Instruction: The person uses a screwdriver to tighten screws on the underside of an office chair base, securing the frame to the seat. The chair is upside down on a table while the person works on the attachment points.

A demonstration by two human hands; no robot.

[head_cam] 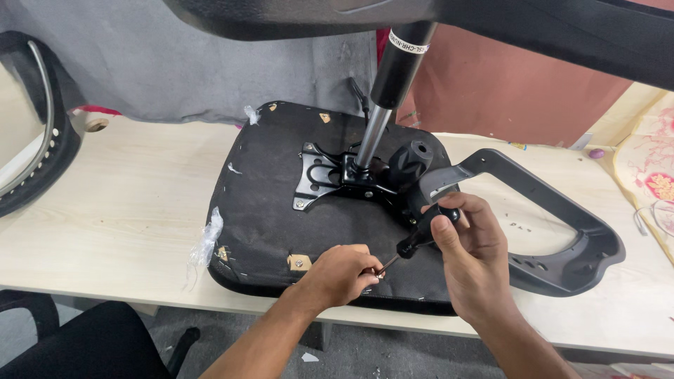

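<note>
An upturned office-chair seat (267,224), covered in black fabric, lies on a pale wooden table (119,203). A black metal mechanism plate (326,175) with a gas-lift cylinder (393,77) rises from its middle. My right hand (470,242) grips the black handle of a screwdriver (421,235), whose tip points down-left at the seat's near edge. My left hand (340,274) pinches the screwdriver's tip, or a screw there, against the fabric. A black armrest (562,238) lies at the seat's right side, under my right hand.
A chair base part (421,17) hangs across the top of the view. A mesh chair back (35,126) stands at the far left. Grey fabric (175,63) and a reddish board (505,84) back the table. A patterned cloth (653,168) lies far right.
</note>
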